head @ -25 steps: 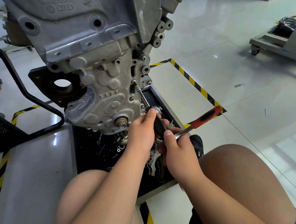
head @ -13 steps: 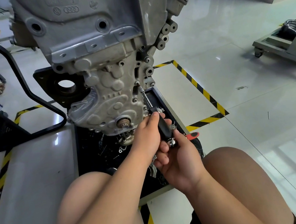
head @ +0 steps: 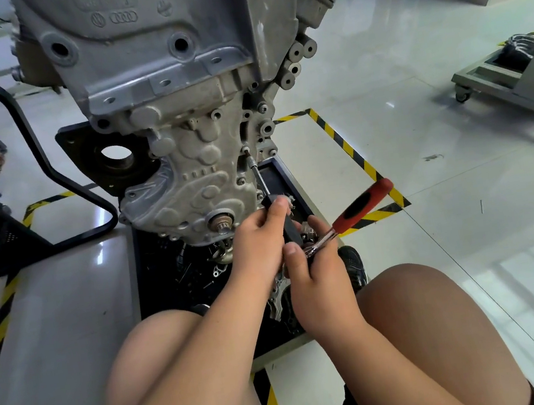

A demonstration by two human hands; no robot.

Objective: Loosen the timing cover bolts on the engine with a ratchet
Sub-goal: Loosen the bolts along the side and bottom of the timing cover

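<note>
The left grip (head: 257, 238) clasps extension (head: 260, 179); right grip (head: 318, 274) clasps ratchet (head: 362, 203), handle beyond tray (head: 292, 181) edge.

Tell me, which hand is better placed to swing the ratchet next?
Right, probably. The right hand grips the ratchet near its head, and the red handle sticks out on that side. The left hand holds the black extension that runs up to the bolt, steadying it.

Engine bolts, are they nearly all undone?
Not nearly. The timing cover still sits on the engine, with bolt heads around its edge. Right now the left hand steadies the extension bar on one bolt while the right hand holds the ratchet. Which are already loose, I cannot tell.
</note>
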